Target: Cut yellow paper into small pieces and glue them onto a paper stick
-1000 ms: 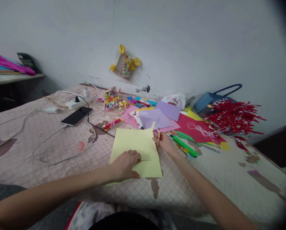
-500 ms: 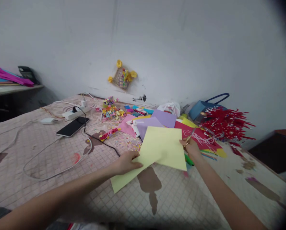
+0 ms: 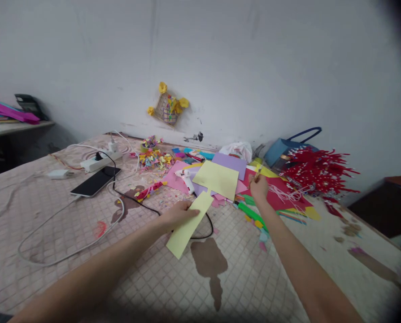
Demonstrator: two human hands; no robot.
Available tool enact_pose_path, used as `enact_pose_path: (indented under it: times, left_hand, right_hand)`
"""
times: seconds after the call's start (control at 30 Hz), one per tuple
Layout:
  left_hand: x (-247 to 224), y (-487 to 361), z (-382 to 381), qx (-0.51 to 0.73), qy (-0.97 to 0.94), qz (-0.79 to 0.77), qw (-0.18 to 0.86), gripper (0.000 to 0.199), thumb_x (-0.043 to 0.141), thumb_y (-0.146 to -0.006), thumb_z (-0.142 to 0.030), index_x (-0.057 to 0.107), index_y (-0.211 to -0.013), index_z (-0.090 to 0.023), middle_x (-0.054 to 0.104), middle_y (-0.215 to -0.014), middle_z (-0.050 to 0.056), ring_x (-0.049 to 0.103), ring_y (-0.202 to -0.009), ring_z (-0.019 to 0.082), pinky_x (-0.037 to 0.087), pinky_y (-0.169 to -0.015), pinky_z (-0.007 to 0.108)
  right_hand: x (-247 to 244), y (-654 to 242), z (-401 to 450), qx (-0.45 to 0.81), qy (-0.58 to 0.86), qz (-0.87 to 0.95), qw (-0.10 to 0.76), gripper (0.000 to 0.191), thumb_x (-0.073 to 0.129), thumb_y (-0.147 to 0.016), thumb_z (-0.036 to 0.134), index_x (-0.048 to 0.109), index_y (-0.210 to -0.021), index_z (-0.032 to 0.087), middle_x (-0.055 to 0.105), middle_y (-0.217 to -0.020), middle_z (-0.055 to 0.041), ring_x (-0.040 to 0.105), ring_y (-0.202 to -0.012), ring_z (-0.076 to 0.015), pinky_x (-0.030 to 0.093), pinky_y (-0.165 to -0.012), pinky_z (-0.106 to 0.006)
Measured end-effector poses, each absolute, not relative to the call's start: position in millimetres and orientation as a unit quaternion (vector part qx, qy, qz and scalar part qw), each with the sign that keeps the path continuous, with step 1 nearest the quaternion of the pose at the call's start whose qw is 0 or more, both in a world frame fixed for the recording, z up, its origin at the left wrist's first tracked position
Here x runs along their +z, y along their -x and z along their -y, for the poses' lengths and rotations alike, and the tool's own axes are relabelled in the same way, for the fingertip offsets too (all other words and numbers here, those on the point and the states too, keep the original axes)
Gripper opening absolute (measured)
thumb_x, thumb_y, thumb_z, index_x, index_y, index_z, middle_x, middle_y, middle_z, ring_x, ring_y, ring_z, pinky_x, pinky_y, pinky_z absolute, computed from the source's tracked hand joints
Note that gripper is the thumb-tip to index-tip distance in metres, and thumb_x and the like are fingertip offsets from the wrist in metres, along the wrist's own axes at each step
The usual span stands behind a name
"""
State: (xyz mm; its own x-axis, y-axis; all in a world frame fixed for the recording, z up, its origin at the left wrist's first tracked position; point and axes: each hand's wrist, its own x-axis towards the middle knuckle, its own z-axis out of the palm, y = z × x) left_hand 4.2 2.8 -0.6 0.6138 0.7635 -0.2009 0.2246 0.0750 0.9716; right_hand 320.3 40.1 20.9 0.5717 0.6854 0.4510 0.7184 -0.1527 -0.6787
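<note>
My left hand (image 3: 176, 215) pinches a pale yellow paper strip (image 3: 189, 229) between thumb and fingers, a little above the table. My right hand (image 3: 259, 189) is closed around scissors (image 3: 259, 171), their blades pointing away towards the wall; the finger loops are mostly hidden. Between both hands and farther back, a larger pale yellow sheet (image 3: 218, 176) rests on the pile of coloured paper. The strip's far end reaches close to this sheet's near edge. A white glue gun (image 3: 186, 180) lies just left of the sheet.
Left on the table (image 3: 146, 278) are a phone (image 3: 96, 181), a power strip (image 3: 101, 161) and loose cables. A green tool (image 3: 252, 214) lies by my right forearm. Red pipe cleaners (image 3: 321, 172) and a blue bag (image 3: 281, 151) stand back right. Paper scraps (image 3: 155, 159) are heaped behind.
The strip and the larger sheet, overlapping earlier, are now apart. The sheet has gone back onto the coloured paper, my right hand no longer on it. My left hand still holds the strip.
</note>
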Motion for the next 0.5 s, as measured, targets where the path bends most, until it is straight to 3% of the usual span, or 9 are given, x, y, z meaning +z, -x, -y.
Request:
enact_pose_path:
  times: [0.1, 0.17, 0.3, 0.43, 0.5]
  left_hand:
    - [-2.7, -2.6, -1.2, 0.231, -0.579, -0.370, 0.688, 0.035, 0.061, -0.066, -0.043, 0.053, -0.087, -0.016, 0.057, -0.066, -0.002, 0.051, -0.055, 0.012, 0.038, -0.049, 0.021]
    - [-2.5, -2.6, 0.0, 0.234, -0.560, -0.358, 0.710, 0.034, 0.062, -0.066, -0.042, 0.053, -0.085, -0.016, 0.057, -0.065, -0.002, 0.051, -0.054, 0.011, 0.038, -0.050, 0.021]
    - [0.2, -1.5, 2.7, 0.237, -0.534, -0.326, 0.743, 0.035, 0.065, -0.066, -0.040, 0.056, -0.087, -0.014, 0.061, -0.071, 0.001, 0.053, -0.055, 0.010, 0.040, -0.051, 0.021]
    - [-0.3, 0.0, 3.9, 0.239, -0.537, -0.308, 0.748, 0.037, 0.066, -0.066, -0.040, 0.056, -0.090, -0.013, 0.065, -0.079, 0.005, 0.056, -0.058, 0.011, 0.041, -0.052, 0.021]
    - [-1.5, 0.2, 4.3, 0.237, -0.543, -0.304, 0.746, 0.036, 0.066, -0.066, -0.040, 0.056, -0.088, -0.013, 0.065, -0.078, 0.005, 0.056, -0.058, 0.011, 0.040, -0.052, 0.021]
  right_hand:
    - [1.7, -293.5, -24.6, 0.010, 0.756, 0.514, 0.406, 0.028, 0.056, -0.078, 0.039, 0.062, -0.084, 0.012, 0.063, -0.074, -0.0065, 0.058, -0.070, -0.0195, 0.043, -0.064, -0.031]
    - [-10.3, -274.5, -16.5, 0.029, 0.745, 0.543, 0.387, 0.028, 0.060, -0.072, 0.042, 0.061, -0.077, 0.015, 0.061, -0.066, -0.0043, 0.056, -0.065, -0.0194, 0.039, -0.059, -0.028]
    - [-17.6, -252.0, -6.4, 0.074, 0.712, 0.580, 0.388, 0.025, 0.061, -0.069, 0.041, 0.060, -0.073, 0.017, 0.060, -0.064, -0.0038, 0.055, -0.069, -0.0207, 0.036, -0.062, -0.029]
    - [-9.1, -241.7, 3.9, 0.144, 0.664, 0.601, 0.421, 0.029, 0.060, -0.071, 0.045, 0.059, -0.073, 0.017, 0.062, -0.078, -0.0071, 0.054, -0.083, -0.0224, 0.038, -0.067, -0.030]
    - [-6.2, -232.0, 10.9, 0.201, 0.633, 0.606, 0.438, 0.034, 0.051, -0.076, 0.049, 0.060, -0.079, 0.016, 0.063, -0.081, -0.0073, 0.056, -0.081, -0.0208, 0.041, -0.064, -0.029]
